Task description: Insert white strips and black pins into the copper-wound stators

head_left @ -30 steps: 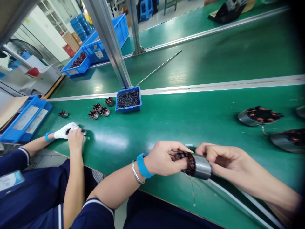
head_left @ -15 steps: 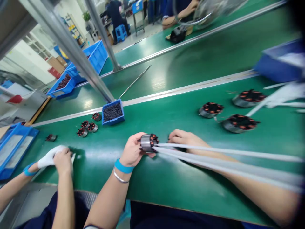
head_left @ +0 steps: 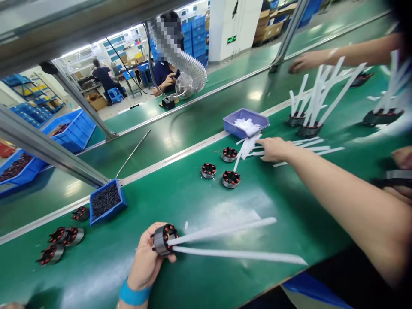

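Observation:
My left hand (head_left: 149,253), with a blue band at the wrist, is closed around a motor stator (head_left: 163,240) with a grey metal ring and copper windings. Two long white strips (head_left: 231,253) stick out of its face toward the right. My right hand (head_left: 277,150) is stretched far out to a loose pile of white strips (head_left: 249,146), index finger and thumb apart at the pile's edge; its other fingers are partly hidden. Just left of that pile lie three stators (head_left: 230,179) on the green table.
A purple bin (head_left: 246,122) of white pieces stands behind the pile. A blue tray (head_left: 107,201) of black tubes is at left, near several stators (head_left: 66,236). Stators with upright white strips (head_left: 310,124) stand at right, close to another person's arm (head_left: 354,51).
The view has swung to the right. My right hand has moved from beside the held stator out to the white strip pile. My left hand still holds the stator.

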